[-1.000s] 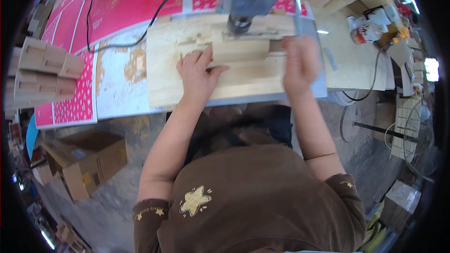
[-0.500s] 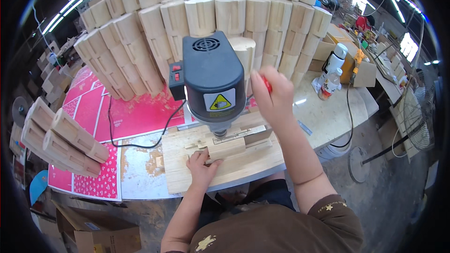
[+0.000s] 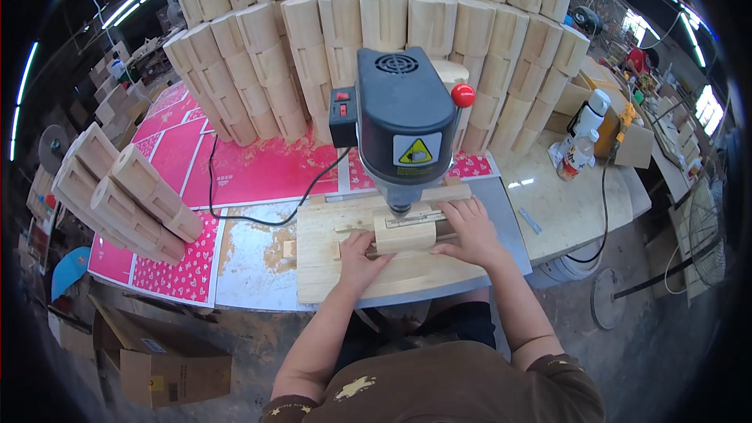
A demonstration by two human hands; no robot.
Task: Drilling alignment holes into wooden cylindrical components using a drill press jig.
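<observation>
Wooden block (image 3: 403,233): lay on the pale wooden jig board (image 3: 329,266), directly beneath the spindle of the bench drill press (image 3: 403,121).
Left hand (image 3: 359,258): pressed flat against the block's near-left side, fingers spread over it, not closed around it.
Right hand (image 3: 470,229): rested on the block's right end, fingers curled loosely over its top edge.
Drill state: bit appeared close above the block; contact could not be told.
Progress: block seated and steadied by both hands; judged that drilling was not yet begun, since neither hand was on the red-knobbed feed lever (image 3: 462,95).
Change from half a second earlier: right hand had come down from beside the drill head to the block; left hand stayed at the block.
Surroundings: stacked shaped wooden pieces (image 3: 376,23) stood behind the drill; black power cord (image 3: 266,215) crossed the pink patterned sheets (image 3: 258,168); cardboard box (image 3: 168,368) on the floor.
</observation>
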